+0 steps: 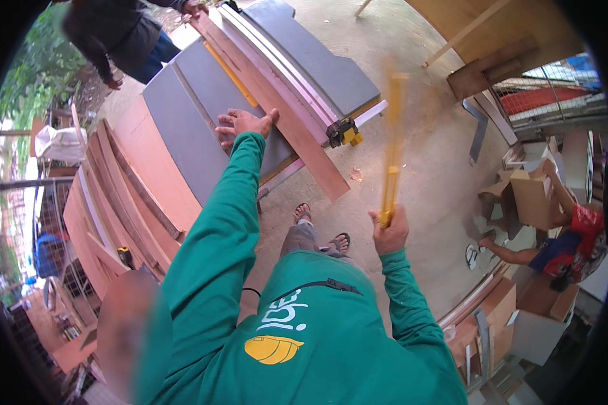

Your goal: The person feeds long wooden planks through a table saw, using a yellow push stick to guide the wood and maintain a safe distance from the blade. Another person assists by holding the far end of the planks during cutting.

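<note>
My left hand [246,127] is spread over the grey saw table [189,128], its thumb side at the edge of a long reddish wooden board [294,128]. Whether it presses on the board I cannot tell. The board lies along a pale fence [311,94], its near end jutting past the table's edge. A co-worker's hand [194,8] is at the board's far end. In my right hand [392,233], raised off to the right of the table, is a long yellow stick [390,155] held upright by its lower end; motion blurs its upper part.
A yellow strip [230,73] lies left of the board. A black-and-yellow clamp-like part [344,133] sits at the fence's near end. Long planks [125,189] lean at left. On the right, a person in red [588,233] is beside cardboard boxes [530,196].
</note>
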A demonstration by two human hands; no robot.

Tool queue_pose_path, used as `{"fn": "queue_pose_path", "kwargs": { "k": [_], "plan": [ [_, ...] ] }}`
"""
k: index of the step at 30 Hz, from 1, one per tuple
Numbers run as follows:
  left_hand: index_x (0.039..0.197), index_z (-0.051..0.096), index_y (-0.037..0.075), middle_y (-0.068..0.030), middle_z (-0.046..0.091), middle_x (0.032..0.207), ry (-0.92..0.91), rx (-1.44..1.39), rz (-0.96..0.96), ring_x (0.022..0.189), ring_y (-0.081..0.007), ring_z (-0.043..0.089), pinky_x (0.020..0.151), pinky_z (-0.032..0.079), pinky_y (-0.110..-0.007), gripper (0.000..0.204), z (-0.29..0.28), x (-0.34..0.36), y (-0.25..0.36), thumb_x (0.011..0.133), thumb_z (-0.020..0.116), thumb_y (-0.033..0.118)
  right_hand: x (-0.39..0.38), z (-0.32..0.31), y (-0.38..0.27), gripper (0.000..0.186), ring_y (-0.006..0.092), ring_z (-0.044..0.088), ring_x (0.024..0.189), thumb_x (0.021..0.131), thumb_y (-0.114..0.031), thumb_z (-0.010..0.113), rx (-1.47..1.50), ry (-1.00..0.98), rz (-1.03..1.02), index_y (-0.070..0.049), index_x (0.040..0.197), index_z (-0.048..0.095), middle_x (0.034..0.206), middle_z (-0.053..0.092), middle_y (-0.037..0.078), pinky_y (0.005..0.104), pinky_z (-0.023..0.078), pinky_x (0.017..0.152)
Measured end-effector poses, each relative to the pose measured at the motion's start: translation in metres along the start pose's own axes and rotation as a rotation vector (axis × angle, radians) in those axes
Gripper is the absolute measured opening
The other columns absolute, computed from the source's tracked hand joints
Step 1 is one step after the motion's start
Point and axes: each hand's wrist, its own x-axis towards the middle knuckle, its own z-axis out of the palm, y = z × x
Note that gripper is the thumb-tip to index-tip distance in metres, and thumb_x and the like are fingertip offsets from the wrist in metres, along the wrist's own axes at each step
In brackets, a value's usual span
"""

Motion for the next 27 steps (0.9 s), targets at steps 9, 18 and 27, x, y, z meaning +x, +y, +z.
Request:
{"fn": "queue_pose_path", "kwargs": {
  "k": [9, 18, 27],
  "plan": [
    [0.172, 0.011, -0.001, -0.0263, 0.001, 0.18, -0.017, -0.031, 0.014, 0.165, -0.0515, -0.003, 0.128, 0.004, -0.075, 0.147, -0.002, 0.0, -0.003, 0.07, 0.087, 0.073, 0.036, 0.077, 0.011, 0.029, 0.0344, 0.064, 0.082, 0.08, -0.001, 0.083, 0.095, -0.094, -0.371, -0.004, 0.105, 0.069, 0.089, 0.061, 0.015, 0.0435, 0.054, 0.071],
    [0.172, 0.015, 0.0, -0.0314, 0.005, 0.178, 0.033, -0.055, -0.022, 0.164, -0.0499, 0.009, 0.13, 0.009, -0.071, 0.143, -0.008, -0.008, 0.002, 0.07, 0.087, 0.072, 0.057, 0.073, -0.012, 0.034, 0.0326, 0.068, 0.082, 0.079, -0.002, 0.091, 0.06, -0.111, -0.355, -0.004, 0.105, 0.069, 0.093, 0.065, 0.014, 0.0428, 0.056, 0.072],
    [0.172, 0.014, 0.0, -0.0351, 0.0, 0.177, 0.136, -0.059, -0.029, 0.161, -0.0551, 0.012, 0.125, 0.004, -0.078, 0.144, -0.022, 0.031, 0.005, 0.069, 0.083, 0.073, 0.071, 0.122, -0.011, 0.04, 0.0385, 0.066, 0.089, 0.08, -0.004, 0.089, 0.115, -0.127, -0.372, -0.002, 0.114, 0.07, 0.096, 0.065, 0.015, 0.048, 0.054, 0.078]
  ]
}}
